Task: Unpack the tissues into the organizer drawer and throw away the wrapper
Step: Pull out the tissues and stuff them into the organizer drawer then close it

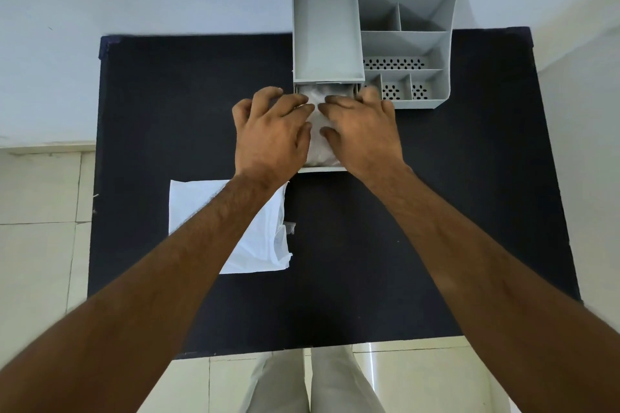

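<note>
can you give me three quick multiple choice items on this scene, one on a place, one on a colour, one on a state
1. Where does the wrapper lie?
A. on the table, near left of the organizer
B. in the top tray
C. on the floor

2. What colour is the organizer?
A. red
B. grey
C. black

3. How is the drawer?
A. shut
B. removed
C. pulled open, tissues inside

Key: 1 A, it lies flat on the dark table. 2 B, all its walls are grey. 3 C, the left hand and right hand press tissues into it.
</note>
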